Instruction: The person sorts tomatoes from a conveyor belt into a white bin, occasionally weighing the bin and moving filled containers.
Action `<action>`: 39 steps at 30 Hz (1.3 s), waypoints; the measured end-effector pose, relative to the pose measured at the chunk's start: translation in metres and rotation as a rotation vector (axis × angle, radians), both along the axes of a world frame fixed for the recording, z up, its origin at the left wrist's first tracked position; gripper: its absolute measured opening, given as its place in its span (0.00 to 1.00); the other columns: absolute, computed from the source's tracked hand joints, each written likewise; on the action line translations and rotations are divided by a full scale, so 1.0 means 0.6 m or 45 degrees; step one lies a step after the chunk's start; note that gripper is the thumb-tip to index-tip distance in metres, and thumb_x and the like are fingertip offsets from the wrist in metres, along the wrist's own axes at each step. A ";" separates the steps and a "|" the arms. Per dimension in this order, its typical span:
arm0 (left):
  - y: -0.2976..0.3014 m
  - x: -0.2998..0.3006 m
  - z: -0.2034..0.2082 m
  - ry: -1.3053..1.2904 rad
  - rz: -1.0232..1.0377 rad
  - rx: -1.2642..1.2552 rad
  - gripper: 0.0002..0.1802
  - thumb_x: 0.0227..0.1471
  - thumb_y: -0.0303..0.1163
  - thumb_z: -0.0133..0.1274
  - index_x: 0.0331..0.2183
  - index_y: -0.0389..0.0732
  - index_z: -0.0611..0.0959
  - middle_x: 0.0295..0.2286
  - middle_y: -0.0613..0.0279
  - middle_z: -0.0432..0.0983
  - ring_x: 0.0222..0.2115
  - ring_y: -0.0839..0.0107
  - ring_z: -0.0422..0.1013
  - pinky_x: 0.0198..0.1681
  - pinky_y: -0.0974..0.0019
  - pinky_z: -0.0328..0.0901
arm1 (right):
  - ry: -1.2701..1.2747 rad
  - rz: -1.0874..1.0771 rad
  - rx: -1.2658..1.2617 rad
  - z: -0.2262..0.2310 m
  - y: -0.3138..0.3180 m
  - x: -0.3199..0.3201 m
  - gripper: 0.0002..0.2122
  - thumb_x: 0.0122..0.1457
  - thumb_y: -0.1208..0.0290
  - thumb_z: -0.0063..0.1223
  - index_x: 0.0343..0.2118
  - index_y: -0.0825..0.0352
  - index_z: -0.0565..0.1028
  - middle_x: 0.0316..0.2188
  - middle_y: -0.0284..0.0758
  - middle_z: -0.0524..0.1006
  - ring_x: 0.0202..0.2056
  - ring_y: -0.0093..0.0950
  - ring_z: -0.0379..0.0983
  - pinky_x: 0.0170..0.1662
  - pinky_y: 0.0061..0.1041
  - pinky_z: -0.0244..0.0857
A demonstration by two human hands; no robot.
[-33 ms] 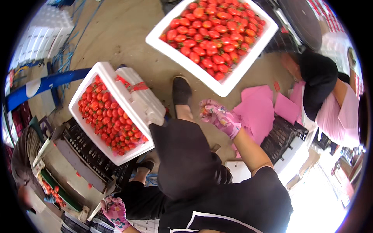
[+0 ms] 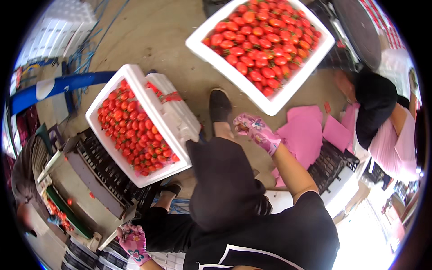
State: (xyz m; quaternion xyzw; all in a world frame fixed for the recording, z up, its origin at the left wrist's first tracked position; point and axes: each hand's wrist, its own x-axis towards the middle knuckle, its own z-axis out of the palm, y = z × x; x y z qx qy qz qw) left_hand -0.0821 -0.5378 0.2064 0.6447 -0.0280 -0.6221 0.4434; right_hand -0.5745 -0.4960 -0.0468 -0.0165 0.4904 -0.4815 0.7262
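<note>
My right hand point(image 2: 258, 131), in a pink flowered glove, is held over the floor beside my right knee, its fingers curled closed. Whatever they may hold is hidden. My left hand point(image 2: 133, 244), gloved alike, is low at the left near the sorting machine's edge. Its fingers are also bent inward, and their contents cannot be made out. Ahead and to the right stands a white foam box point(image 2: 270, 107) full of small red tomatoes point(image 2: 265, 45). A second white foam box point(image 2: 143, 104) with tomatoes point(image 2: 132, 130) sits tilted on a black crate, left of my legs.
Pink paper sheets point(image 2: 301, 130) lie right of my right hand, by a black crate point(image 2: 327, 164). Another person point(image 2: 375, 96) bends at the right; someone else point(image 2: 27, 180) is at the far left. A blue bar point(image 2: 67, 85) and stacked white crates point(image 2: 54, 33) are on the left.
The whole view has shifted a little, so the boxes appear farther right. A reddish spot seen earlier at my right fingers no longer shows. Both hands stay curled in nearly the same places.
</note>
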 end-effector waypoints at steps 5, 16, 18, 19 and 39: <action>-0.009 -0.004 -0.002 0.016 0.092 0.039 0.23 0.56 0.46 0.42 0.26 0.35 0.79 0.26 0.55 0.77 0.28 0.60 0.72 0.35 0.56 0.66 | 0.914 0.910 -0.323 -0.078 -0.130 0.060 0.09 0.53 0.77 0.43 0.35 0.63 0.74 0.30 0.32 0.74 0.34 0.25 0.71 0.39 0.24 0.65; -0.024 -0.025 0.002 0.065 0.102 0.080 0.23 0.57 0.45 0.39 0.29 0.35 0.78 0.27 0.55 0.76 0.29 0.59 0.72 0.37 0.56 0.66 | 1.816 1.706 -0.809 -0.203 -0.183 0.166 0.10 0.49 0.70 0.46 0.34 0.64 0.75 0.32 0.41 0.75 0.33 0.39 0.75 0.34 0.35 0.69; -0.024 -0.029 0.006 0.060 0.170 0.119 0.24 0.57 0.46 0.40 0.28 0.34 0.78 0.25 0.53 0.75 0.28 0.58 0.71 0.37 0.56 0.66 | 1.778 1.597 -0.831 -0.215 -0.176 0.174 0.10 0.49 0.70 0.46 0.34 0.64 0.74 0.32 0.41 0.75 0.33 0.39 0.75 0.33 0.35 0.69; -0.022 -0.030 0.007 0.059 0.187 0.126 0.24 0.57 0.46 0.40 0.28 0.34 0.78 0.25 0.53 0.75 0.28 0.58 0.71 0.37 0.56 0.66 | 1.727 1.514 -0.864 -0.219 -0.168 0.170 0.10 0.48 0.70 0.48 0.34 0.65 0.73 0.31 0.40 0.75 0.32 0.39 0.75 0.33 0.36 0.69; -0.014 -0.020 0.010 0.053 0.296 0.145 0.22 0.56 0.45 0.42 0.26 0.33 0.76 0.23 0.55 0.71 0.26 0.58 0.70 0.34 0.56 0.65 | 1.587 1.061 -0.441 -0.177 -0.178 0.151 0.09 0.47 0.71 0.52 0.32 0.66 0.72 0.27 0.41 0.75 0.33 0.37 0.74 0.35 0.31 0.67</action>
